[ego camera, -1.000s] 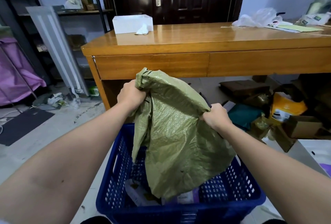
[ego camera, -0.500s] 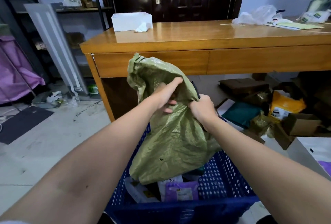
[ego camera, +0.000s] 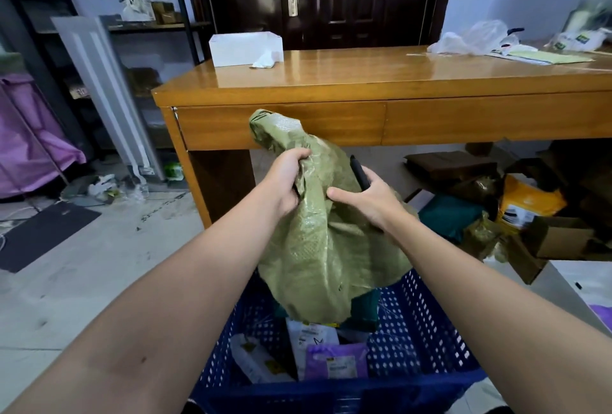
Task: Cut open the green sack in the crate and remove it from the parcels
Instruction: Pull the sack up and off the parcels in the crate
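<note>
The green woven sack hangs crumpled above the blue perforated crate, its lower edge just over the parcels. My left hand grips a bunch of the sack near its top. My right hand rests against the sack on the right, fingers partly apart, with a black cutter held under the palm. In the crate lie several parcels: a purple mailer, a white mailer, a white packet and a dark green one.
A wooden desk stands right behind the crate, with a white box and plastic bags on top. Cardboard boxes and parcels pile on the floor under it at the right. A purple cloth bin stands far left.
The sack has been lifted higher and bunched together, uncovering the parcels. My hands came close together; my right hand loosened from a fist to a flatter hold, and the black cutter now shows.
</note>
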Demonstrator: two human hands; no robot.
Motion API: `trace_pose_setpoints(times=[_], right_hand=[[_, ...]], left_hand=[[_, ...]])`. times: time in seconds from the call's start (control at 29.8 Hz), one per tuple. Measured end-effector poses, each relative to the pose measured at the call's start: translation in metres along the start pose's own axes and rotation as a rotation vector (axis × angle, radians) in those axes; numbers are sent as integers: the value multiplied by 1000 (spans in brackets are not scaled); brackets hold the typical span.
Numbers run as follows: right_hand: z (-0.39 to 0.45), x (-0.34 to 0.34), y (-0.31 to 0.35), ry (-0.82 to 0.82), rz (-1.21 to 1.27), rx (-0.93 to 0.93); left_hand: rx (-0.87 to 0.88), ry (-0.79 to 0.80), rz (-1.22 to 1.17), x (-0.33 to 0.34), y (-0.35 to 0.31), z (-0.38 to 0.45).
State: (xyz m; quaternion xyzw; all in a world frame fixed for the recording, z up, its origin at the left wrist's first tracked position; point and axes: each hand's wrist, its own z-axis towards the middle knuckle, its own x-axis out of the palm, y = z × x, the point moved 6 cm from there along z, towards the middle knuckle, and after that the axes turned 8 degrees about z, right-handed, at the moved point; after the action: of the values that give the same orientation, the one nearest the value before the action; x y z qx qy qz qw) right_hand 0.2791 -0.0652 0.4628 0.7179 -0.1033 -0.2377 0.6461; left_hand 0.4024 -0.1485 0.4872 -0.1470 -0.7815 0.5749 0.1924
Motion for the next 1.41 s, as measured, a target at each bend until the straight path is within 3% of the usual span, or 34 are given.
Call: trace_pose_setpoints(times=[0.2,0.3,0.37,0.47,0.5,0.6,0.7,0.8,0.91,0.97,1.04,1.17,1.41], right_hand=[[-10,13,6,171,314,68],[-12,16,1,133,358,141],[-7,14,-6,17,370,125],[4,4,-13,-223,331,60],[7,1,-12,-280,289,28],[3,6,-1,-301,146,-127],[-6,26,2,-53,281,-131],[-13,30,-4,146,347,10],[-8,12,-1,10,376,-58],[-4,-6,4,-224,161,-155],[-4,-14,6,-351,-98,-171],[-1,-18,-9,-297,-298,-25],[-7,14,-22,199,372,128]], left_hand=[[-85,98,-186,1,17,5],[-107,37,-151,-7,28,10],[-52,-118,-18,-19,31,18],[61,-502,295,-44,28,16],[131,-540,418,-44,23,14],[247,-373,611,-17,10,5],[26,-97,570,4,13,2],[-110,-36,480,2,24,4],[-101,-172,322,-15,34,9],[-101,-200,235,-20,38,11],[-84,-166,126,-15,35,10],[-47,-126,-156,-7,17,-2],[-187,-18,-187,-5,25,-4]])
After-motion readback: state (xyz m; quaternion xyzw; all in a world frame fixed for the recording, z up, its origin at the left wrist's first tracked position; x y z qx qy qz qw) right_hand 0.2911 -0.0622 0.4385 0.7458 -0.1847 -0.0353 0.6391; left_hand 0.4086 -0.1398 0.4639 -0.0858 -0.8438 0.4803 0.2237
